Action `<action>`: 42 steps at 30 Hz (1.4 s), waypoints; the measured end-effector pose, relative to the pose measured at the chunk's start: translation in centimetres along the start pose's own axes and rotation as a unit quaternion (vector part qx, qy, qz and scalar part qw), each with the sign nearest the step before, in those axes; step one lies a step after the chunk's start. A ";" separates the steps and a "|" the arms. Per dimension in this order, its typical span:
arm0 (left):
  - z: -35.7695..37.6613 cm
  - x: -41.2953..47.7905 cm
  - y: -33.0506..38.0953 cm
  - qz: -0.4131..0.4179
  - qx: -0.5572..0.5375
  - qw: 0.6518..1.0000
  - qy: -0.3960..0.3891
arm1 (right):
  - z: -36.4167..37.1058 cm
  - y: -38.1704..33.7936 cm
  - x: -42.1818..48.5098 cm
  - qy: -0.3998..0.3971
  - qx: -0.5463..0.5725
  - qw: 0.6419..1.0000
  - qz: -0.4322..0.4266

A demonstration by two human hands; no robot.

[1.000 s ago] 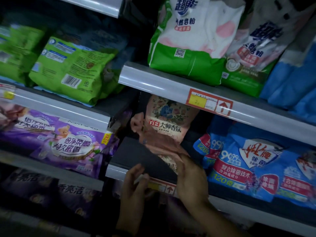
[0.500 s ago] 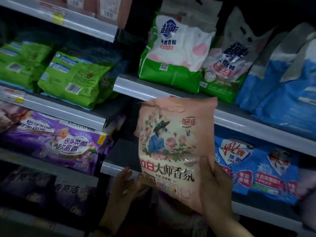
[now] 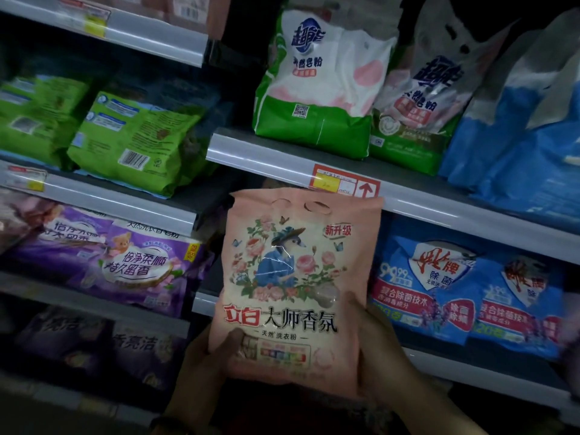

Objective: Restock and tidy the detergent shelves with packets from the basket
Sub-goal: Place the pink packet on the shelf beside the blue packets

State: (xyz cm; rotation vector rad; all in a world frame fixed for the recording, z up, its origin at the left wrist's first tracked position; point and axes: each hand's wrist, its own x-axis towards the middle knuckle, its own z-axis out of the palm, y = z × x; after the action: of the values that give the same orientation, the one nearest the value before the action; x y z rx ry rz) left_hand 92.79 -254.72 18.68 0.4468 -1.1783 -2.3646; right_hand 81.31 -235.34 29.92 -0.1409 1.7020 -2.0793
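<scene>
L hand (image 3: 202, 368), R hand (image 3: 384, 356) grip pkt (image 3: 298, 277) lower edges

The pink packet (image 3: 295, 287) is smooth plastic film with a soft gloss, light glinting in creases over its printed picture. The green packets (image 3: 131, 136) look like crinkled, shinier film. The shelf edge strip (image 3: 266, 158) is smooth and glossy, carrying a matt paper price label (image 3: 343, 183).

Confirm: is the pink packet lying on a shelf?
No, the left hand and right hand hold the pink packet upright before the shelves.
</scene>
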 end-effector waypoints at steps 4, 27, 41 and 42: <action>0.1 0.6 0.6 -0.010 0.000 0.999 0.049 | -0.9 3.2 1.6 -0.008 -0.131 0.991 -0.009; 3.4 23.0 5.8 0.111 0.520 0.843 0.078 | 1.2 2.4 21.3 0.092 -0.312 0.927 -0.187; 6.3 19.4 2.4 0.100 0.606 0.779 0.122 | -1.0 4.5 20.1 0.075 -0.476 0.862 -0.154; 6.8 18.6 2.7 0.106 0.615 0.775 0.102 | -1.1 4.0 19.5 0.068 -0.481 0.859 -0.161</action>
State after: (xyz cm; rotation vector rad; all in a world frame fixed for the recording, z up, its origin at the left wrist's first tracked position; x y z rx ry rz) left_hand 74.56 -261.61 23.24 0.8570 -2.3722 -1.0035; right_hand 64.59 -242.70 21.95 -0.6252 2.8168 -1.2212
